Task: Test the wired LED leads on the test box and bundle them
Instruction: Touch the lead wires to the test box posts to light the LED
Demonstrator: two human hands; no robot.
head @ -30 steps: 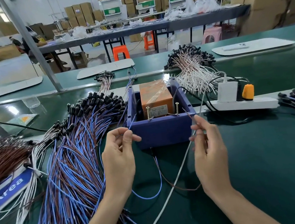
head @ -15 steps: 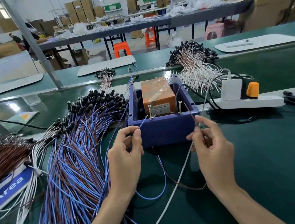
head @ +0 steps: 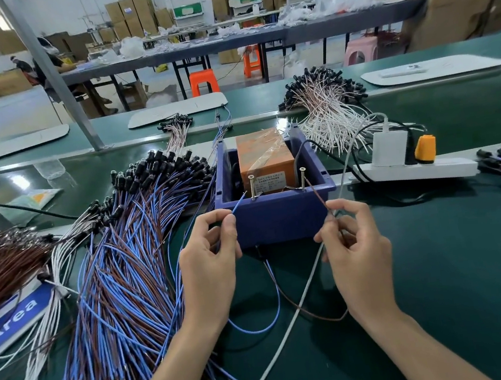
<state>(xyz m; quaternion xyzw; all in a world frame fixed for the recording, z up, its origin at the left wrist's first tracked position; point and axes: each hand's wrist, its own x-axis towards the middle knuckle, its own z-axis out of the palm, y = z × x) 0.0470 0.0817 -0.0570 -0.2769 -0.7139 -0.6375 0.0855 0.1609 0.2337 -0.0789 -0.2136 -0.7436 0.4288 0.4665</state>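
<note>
Pinched: thin blue wire (head: 238, 202) in left hand (head: 210, 258), thin brown wire (head: 315, 191) in right hand (head: 357, 249). Tips are held beside two upright metal screws (head: 252, 186) on the square blue plastic box (head: 278, 218).

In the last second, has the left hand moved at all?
Yes. Against the blue box, the left hand shifted right: earlier left of the box's corner, it now overlaps the front wall, its blue wire nearing the left screw.

both hands (head: 211, 267) (head: 358, 255) pinch wire leads (head: 238, 202) toward the blue box (head: 277, 215).
</note>
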